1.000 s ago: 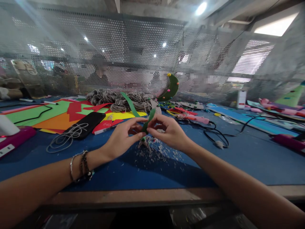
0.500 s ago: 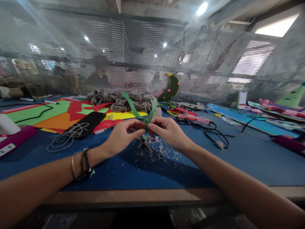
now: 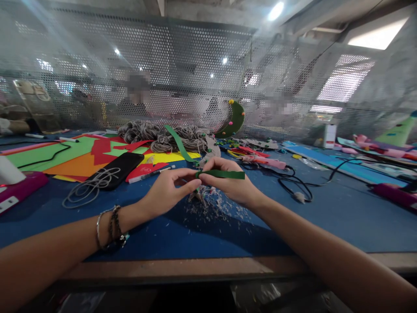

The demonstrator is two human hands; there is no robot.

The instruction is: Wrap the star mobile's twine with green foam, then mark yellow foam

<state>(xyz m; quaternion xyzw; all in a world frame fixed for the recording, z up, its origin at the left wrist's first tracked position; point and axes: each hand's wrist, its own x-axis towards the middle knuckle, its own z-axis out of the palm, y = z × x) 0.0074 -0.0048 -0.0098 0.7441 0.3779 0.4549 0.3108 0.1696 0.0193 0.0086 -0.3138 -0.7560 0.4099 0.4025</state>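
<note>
Green strip (image 3: 224,174) swung its free end from upright to sideways, now pointing right mid-frame. Left hand (image 3: 166,189), right hand (image 3: 233,186) both pinching it, fingertips close. Imo keep pinch snug, strip untwisted.

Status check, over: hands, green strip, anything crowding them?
Left hand and right hand pinching green strip. One end extends over right hand. Pale shreds scattered on blue table below.
</note>
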